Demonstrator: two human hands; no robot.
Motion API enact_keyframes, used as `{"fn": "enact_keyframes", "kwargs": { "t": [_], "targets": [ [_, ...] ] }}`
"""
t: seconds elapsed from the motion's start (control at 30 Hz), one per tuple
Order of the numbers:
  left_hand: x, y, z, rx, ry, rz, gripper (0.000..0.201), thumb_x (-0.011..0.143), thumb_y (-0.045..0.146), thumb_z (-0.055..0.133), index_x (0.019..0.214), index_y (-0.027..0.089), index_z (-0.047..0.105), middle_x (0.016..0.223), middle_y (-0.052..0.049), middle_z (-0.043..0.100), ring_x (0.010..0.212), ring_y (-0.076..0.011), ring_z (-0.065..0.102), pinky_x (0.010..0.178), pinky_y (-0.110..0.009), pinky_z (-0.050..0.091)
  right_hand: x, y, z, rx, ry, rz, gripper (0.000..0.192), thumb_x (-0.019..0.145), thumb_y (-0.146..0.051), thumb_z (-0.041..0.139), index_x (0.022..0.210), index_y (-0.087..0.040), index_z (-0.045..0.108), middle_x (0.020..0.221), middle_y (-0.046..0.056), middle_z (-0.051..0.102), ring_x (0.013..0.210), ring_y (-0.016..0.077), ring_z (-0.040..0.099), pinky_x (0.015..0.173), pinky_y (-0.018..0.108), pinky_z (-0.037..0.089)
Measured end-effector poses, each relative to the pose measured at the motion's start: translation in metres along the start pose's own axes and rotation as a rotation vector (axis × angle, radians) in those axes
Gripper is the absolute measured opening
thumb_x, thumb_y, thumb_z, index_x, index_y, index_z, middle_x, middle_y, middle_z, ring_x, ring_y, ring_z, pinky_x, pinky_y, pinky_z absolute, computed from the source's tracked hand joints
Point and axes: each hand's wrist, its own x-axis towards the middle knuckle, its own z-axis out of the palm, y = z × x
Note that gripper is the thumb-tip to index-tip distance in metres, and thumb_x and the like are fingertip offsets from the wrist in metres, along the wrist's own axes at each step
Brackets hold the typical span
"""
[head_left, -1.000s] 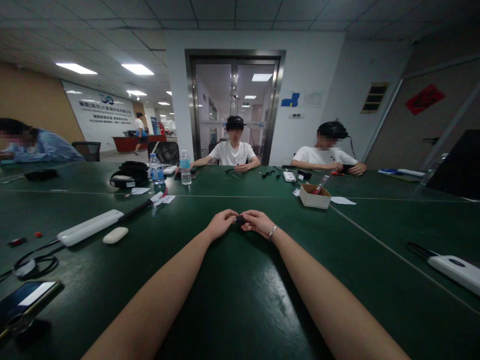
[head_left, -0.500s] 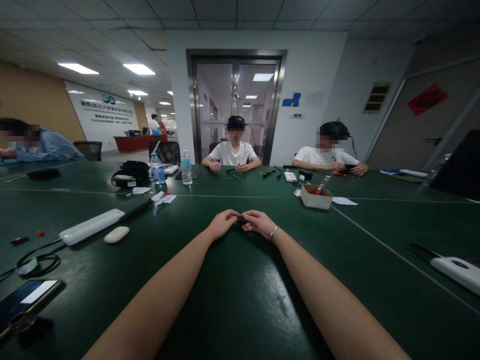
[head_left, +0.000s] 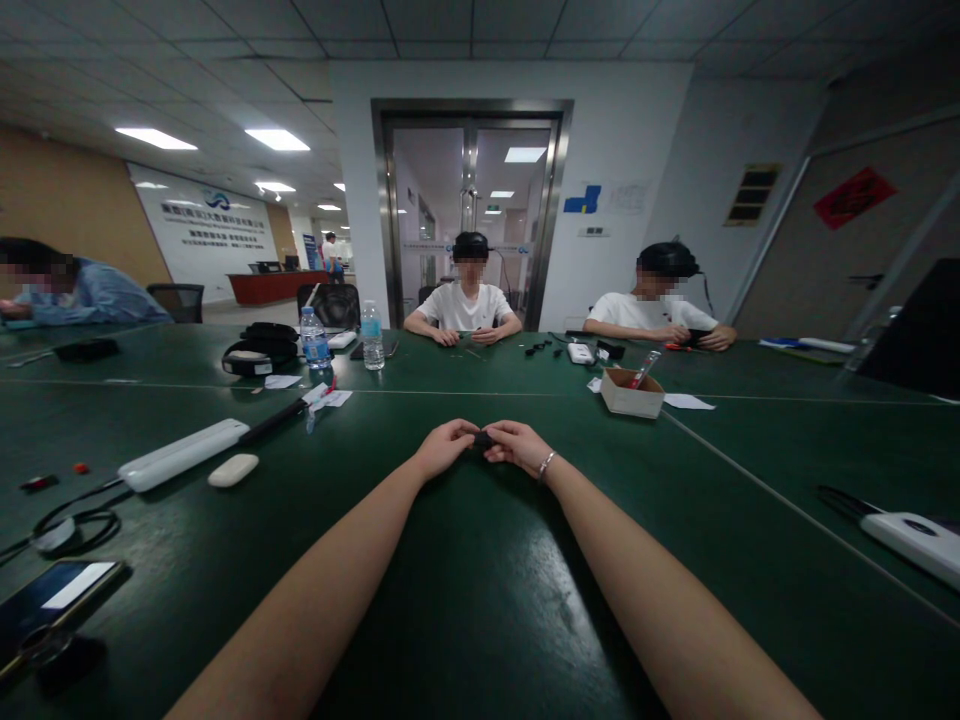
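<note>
Between my fingertips is a small black object point(head_left: 482, 439), partly covered by my fingers; its kind does not show. My left hand point(head_left: 448, 446) pinches its left side with bent fingers. From the right, my right hand point(head_left: 517, 445) grips the other side, a silvery bracelet round its wrist. Both hands are close together just above or on the dark green table point(head_left: 480, 560); I cannot tell whether the object touches the surface.
To my left lie a white oval case point(head_left: 233, 470), a long white device point(head_left: 184, 455) with a black cable, and a phone point(head_left: 56, 600). A small open box point(head_left: 632, 394) stands ahead right. Two water bottles point(head_left: 372, 337) stand ahead left. Several people sit around the table.
My hands and the black object stay almost in place. Across the table, the facing person's hand has moved slightly inward toward the other hand.
</note>
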Motion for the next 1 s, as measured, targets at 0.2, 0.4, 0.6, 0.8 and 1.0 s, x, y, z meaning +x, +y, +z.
{"fn": "enact_keyframes", "kwargs": {
  "t": [0.2, 0.4, 0.6, 0.8, 1.0],
  "targets": [
    [-0.001, 0.001, 0.000, -0.086, -0.047, 0.014, 0.028, 0.079, 0.029, 0.046, 0.099, 0.013, 0.057, 0.074, -0.003, 0.057, 0.065, -0.0116, 0.053, 0.060, -0.023, 0.040, 0.002, 0.002, 0.000, -0.030, -0.015, -0.006, 0.004, 0.084, -0.014, 0.055, 0.082, -0.010, 0.055, 0.050, 0.002, 0.058, 0.046, 0.0122, 0.060, 0.047, 0.021, 0.053],
    [0.002, -0.006, -0.001, -0.066, -0.011, 0.075, 0.030, 0.077, 0.029, 0.053, 0.103, 0.014, 0.056, 0.072, -0.002, 0.057, 0.066, -0.0117, 0.051, 0.061, -0.023, 0.040, 0.008, 0.004, 0.002, -0.214, 0.053, 0.019, 0.014, 0.088, -0.022, 0.048, 0.079, -0.012, 0.051, 0.043, 0.001, 0.056, 0.034, 0.0118, 0.054, 0.031, 0.017, 0.044],
    [0.003, -0.007, -0.003, -0.067, 0.022, 0.099, 0.034, 0.072, 0.031, 0.061, 0.102, 0.014, 0.057, 0.077, -0.004, 0.058, 0.066, -0.0116, 0.051, 0.062, -0.024, 0.042, 0.012, 0.006, 0.000, -0.242, 0.057, 0.009, 0.015, 0.090, -0.025, 0.045, 0.085, -0.012, 0.052, 0.042, 0.000, 0.056, 0.034, 0.0116, 0.054, 0.029, 0.016, 0.042],
    [0.005, -0.012, -0.002, -0.118, 0.061, 0.047, 0.028, 0.069, 0.031, 0.064, 0.090, 0.013, 0.059, 0.079, -0.005, 0.060, 0.067, -0.0128, 0.055, 0.061, -0.025, 0.045, 0.003, 0.000, 0.000, -0.144, 0.027, -0.027, 0.011, 0.082, -0.017, 0.057, 0.090, -0.014, 0.052, 0.058, -0.001, 0.057, 0.041, 0.0100, 0.057, 0.037, 0.019, 0.050],
    [0.006, -0.012, -0.002, -0.177, 0.147, 0.039, 0.022, 0.069, 0.027, 0.065, 0.084, 0.013, 0.058, 0.078, -0.006, 0.062, 0.073, -0.0156, 0.059, 0.070, -0.030, 0.047, -0.002, -0.005, 0.003, -0.101, 0.037, -0.022, 0.036, 0.074, -0.022, 0.066, 0.103, -0.018, 0.045, 0.073, -0.001, 0.055, 0.049, 0.0110, 0.060, 0.048, 0.028, 0.056]
  ]
}}
